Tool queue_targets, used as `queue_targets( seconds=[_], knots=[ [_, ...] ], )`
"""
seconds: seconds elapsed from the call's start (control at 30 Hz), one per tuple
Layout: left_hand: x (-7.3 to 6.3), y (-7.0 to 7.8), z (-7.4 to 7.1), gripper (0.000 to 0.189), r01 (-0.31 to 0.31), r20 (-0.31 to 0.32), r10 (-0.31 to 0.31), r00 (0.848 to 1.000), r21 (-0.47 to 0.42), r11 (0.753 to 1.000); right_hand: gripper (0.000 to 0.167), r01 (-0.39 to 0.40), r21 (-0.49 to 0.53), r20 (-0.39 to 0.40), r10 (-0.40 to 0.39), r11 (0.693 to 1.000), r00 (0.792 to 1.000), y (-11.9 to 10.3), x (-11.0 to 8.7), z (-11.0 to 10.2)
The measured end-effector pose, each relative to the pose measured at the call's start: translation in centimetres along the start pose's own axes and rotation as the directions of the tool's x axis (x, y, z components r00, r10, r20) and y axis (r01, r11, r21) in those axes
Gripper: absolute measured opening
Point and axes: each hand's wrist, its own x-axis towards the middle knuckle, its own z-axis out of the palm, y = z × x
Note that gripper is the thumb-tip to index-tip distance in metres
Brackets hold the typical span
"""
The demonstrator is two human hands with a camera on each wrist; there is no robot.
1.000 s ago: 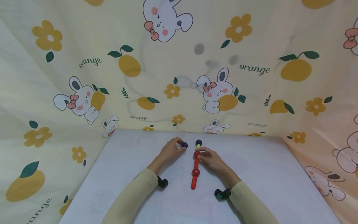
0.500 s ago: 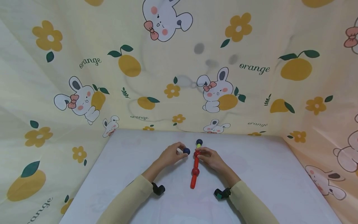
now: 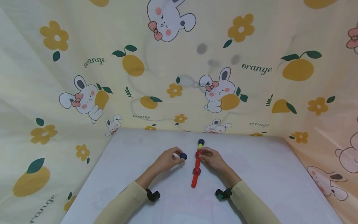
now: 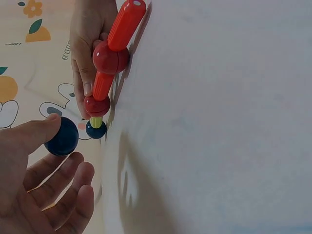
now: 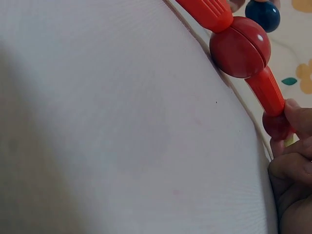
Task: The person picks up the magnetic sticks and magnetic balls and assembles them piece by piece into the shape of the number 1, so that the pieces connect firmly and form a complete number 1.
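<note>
My left hand (image 3: 165, 160) pinches a dark blue ball (image 3: 183, 156) between thumb and fingertips, to the left of a chain of rods and balls. In the left wrist view this ball (image 4: 62, 136) is held apart from the chain. My right hand (image 3: 213, 158) grips the chain at its farther red ball (image 3: 198, 153), thumb and fingers on it. Toward me the chain runs on through a red rod (image 3: 197, 162), a second red ball (image 3: 197, 171) and a loose-ended red rod (image 3: 194, 181). Beyond the grip, a yellow-green rod (image 3: 200, 145) joins another dark blue ball (image 3: 201, 142).
The chain lies along the middle of a white table (image 3: 246, 174). A printed cloth (image 3: 156, 77) with rabbits and oranges hangs behind it and at both sides. Small black wrist cameras sit at the left cuff (image 3: 153, 195) and the right cuff (image 3: 223, 193).
My left hand has come back toward me with the blue ball, staying left of the chain. The right hand keeps its hold, and the chain has hardly moved.
</note>
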Motion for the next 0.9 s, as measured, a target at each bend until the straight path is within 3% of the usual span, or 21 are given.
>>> queue_targets(
  seconds=[0.43,0.9],
  knots=[
    [-1.4,0.0,0.0,0.036,0.015,-0.017,-0.015,1.0,-0.031,0.999,0.031,-0.032,-0.021,-0.03,0.031,0.999,0.999,-0.4,-0.2,0.0],
    [-2.6,-0.1,0.2,0.035,0.044,0.009,-0.044,0.999,-0.07,0.997,0.028,0.025,-0.129,-0.022,-0.028,0.991,0.999,-0.7,-0.4,0.0]
  ],
)
